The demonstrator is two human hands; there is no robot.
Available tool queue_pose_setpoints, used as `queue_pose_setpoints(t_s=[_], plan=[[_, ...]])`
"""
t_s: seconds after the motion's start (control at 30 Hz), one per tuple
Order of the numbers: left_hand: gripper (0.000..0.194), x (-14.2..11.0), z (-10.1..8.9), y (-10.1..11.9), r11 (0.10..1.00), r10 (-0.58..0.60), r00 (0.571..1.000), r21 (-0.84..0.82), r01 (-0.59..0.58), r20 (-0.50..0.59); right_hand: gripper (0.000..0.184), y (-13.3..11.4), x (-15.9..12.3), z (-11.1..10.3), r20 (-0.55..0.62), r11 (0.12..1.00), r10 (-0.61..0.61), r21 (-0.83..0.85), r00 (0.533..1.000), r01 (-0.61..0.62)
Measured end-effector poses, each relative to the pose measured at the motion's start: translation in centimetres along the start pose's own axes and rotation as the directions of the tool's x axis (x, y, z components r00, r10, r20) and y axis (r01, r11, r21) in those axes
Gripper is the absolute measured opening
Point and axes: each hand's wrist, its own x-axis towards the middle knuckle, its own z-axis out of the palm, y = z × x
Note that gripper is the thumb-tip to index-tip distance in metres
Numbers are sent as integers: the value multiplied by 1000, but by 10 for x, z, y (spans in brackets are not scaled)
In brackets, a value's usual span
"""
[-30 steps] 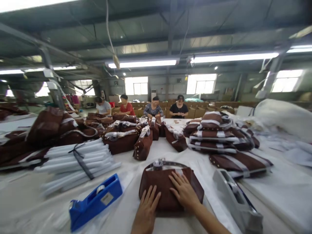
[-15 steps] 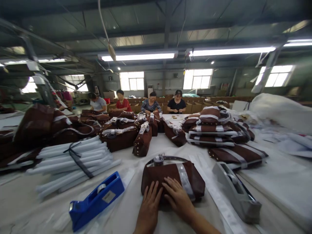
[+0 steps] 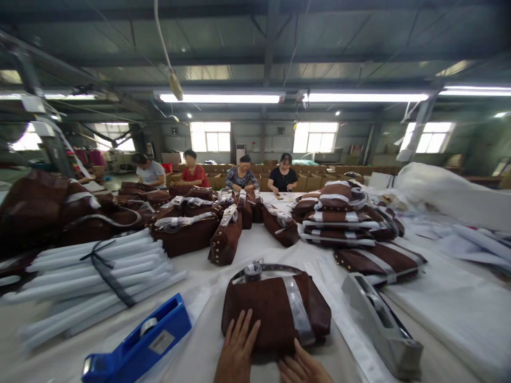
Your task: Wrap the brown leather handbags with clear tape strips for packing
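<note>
A brown handbag (image 3: 263, 303) lies on the white table directly before me. A clear, shiny strip (image 3: 298, 311) runs across its right part, and its dark strap with a wrapped buckle (image 3: 253, 272) rests along the far edge. My left hand (image 3: 238, 340) is spread flat on the bag's lower left, fingers apart. At the near edge of the bag, right of centre, is my right hand (image 3: 301, 366); it holds nothing that I can see, its fingers are partly stretched out, and one fingertip is by the edge.
A blue tape dispenser (image 3: 139, 340) stands at left, a grey one (image 3: 383, 324) at right. White rolls tied with a black band (image 3: 99, 271) lie left. Brown bags (image 3: 187, 229) and a stack of wrapped bags (image 3: 339, 218) stand beyond. Several people (image 3: 282, 175) work across the table.
My right hand has slid off the bag's front down to its near edge. My left hand stays on the bag. The whole view has shifted slightly.
</note>
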Motion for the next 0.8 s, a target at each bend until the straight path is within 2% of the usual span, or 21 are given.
queue_pose_setpoints(t_s=[0.07,0.17,0.27,0.37,0.5,0.63,0.73,0.8], plan=[[88,2,-7,2,999,-26,999,-36,28,32,68,-5,1,22,-19,995,1,96,1000,0],[86,6,-20,5,987,-84,990,-125,99,113,65,-2,4,51,-64,986,-67,150,996,76],[89,9,-28,5,968,-144,976,-183,173,162,64,1,6,69,-83,986,-64,151,994,76],[97,6,-27,4,960,-192,968,-176,220,163,67,1,4,80,-55,994,-58,87,997,62],[97,3,-25,3,965,-233,971,-109,238,52,70,1,-3,89,22,992,-128,21,991,128],[91,11,-32,-5,972,-231,970,-53,227,-79,68,4,-8,92,71,988,-152,5,986,152],[94,12,-38,-11,981,-188,979,-55,184,-76,70,9,-10,85,76,988,-140,-48,987,144],[96,7,-39,-13,983,-178,982,-63,174,-65,70,13,-14,72,99,970,-123,-196,987,141]])
